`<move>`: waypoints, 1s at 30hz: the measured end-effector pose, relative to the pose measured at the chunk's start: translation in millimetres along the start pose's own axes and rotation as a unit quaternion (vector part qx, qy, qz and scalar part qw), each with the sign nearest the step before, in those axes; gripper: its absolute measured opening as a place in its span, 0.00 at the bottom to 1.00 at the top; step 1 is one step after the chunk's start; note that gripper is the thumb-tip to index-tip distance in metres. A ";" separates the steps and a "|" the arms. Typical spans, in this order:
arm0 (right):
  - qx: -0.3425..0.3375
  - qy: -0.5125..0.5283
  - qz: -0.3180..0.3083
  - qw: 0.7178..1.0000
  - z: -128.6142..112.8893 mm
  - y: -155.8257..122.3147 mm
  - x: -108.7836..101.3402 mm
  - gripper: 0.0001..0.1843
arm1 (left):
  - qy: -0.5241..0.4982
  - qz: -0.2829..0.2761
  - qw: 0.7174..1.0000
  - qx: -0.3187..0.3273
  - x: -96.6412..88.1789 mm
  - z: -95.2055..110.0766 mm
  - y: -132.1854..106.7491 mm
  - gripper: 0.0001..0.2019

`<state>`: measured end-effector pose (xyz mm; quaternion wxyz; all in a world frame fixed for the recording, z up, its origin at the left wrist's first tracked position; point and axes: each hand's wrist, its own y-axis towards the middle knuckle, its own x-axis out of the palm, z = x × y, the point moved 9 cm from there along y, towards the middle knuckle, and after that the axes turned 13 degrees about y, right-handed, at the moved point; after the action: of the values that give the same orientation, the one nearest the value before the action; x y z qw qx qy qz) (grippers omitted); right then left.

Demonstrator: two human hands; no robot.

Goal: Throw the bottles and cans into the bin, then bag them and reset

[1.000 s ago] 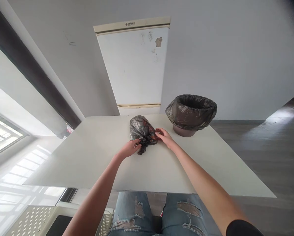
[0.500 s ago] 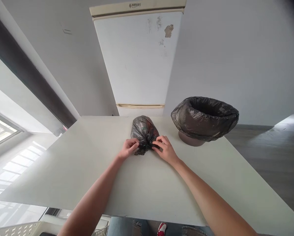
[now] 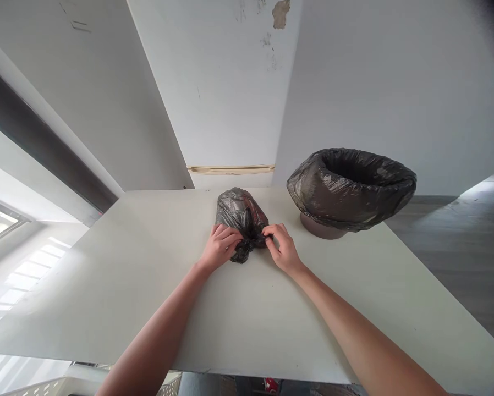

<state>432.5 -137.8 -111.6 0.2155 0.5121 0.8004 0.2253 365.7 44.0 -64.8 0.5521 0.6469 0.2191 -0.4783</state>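
A small filled black plastic bag (image 3: 239,212) lies on the white table (image 3: 251,308), its gathered neck pointing toward me. My left hand (image 3: 219,246) pinches the neck from the left, fingers closed on the plastic. From the right, my right hand (image 3: 283,247) pinches the same knot with thumb and fingertips. Both forearms stretch across the tabletop. The bag's contents are hidden, apart from a faint reddish tint through the plastic.
A round bin lined with a black bag (image 3: 350,187) stands on the table to the right of the small bag. A white fridge (image 3: 226,93) stands against the wall behind the table. Wood floor (image 3: 470,242) lies to the right.
The camera has come closer and lower over the table. Both hands have closed in on the bag's neck, the left moving from beside the bag onto the knot.
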 end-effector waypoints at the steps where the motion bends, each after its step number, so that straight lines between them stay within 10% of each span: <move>1: 0.008 -0.016 0.035 0.999 2.5 -1.1 -6.3 0.09 | -0.009 0.008 1.000 -0.013 -0.9 -1.7 -0.5 0.08; 5: -0.024 -0.089 0.143 0.985 -7.8 -9.9 -25.0 0.13 | -0.057 0.057 0.995 -0.059 -10.2 -7.4 -2.5 0.09; 10: -0.094 -0.126 -0.014 0.988 -27.9 -9.9 15.0 0.10 | -0.107 0.056 0.992 -0.044 -10.2 -1.4 -1.8 0.08; 18: -0.068 -0.121 -0.057 0.989 -23.7 -3.6 25.0 0.08 | -0.101 0.059 0.990 -0.082 -10.2 -8.8 -7.1 0.09; 26: -0.025 -0.137 0.121 0.983 -17.3 -3.7 -13.3 0.08 | -0.073 0.179 0.925 -0.326 -25.0 -58.3 -31.1 0.08; 30: -0.016 -0.162 0.153 0.975 -17.4 -5.9 -21.1 0.06 | -0.113 0.216 0.907 -0.344 -31.8 -63.3 -34.8 0.10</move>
<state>426.3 -161.8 -98.7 0.3138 0.6549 0.6628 0.1826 347.2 120.4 -59.3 0.8512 0.3899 0.1606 -0.3123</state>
